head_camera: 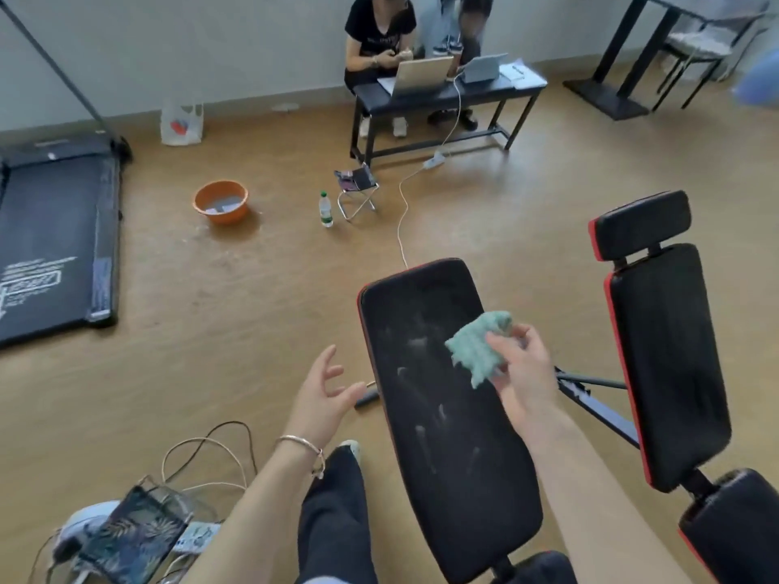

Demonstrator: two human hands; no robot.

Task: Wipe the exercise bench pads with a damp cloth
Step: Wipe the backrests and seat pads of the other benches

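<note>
One bench pad (421, 478) shows wet streaks, likely part-wiped; the second pad (670, 364) looks untouched. Right hand (522, 373) grips the green cloth (476, 347); left hand (320, 394) hovers, fingers spread.

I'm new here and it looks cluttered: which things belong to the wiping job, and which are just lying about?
For the job: green cloth in the right hand; near bench pad; second bench pad; orange basin, probably.
Lying about: water bottle; folding stool; treadmill; plastic bag.
</note>
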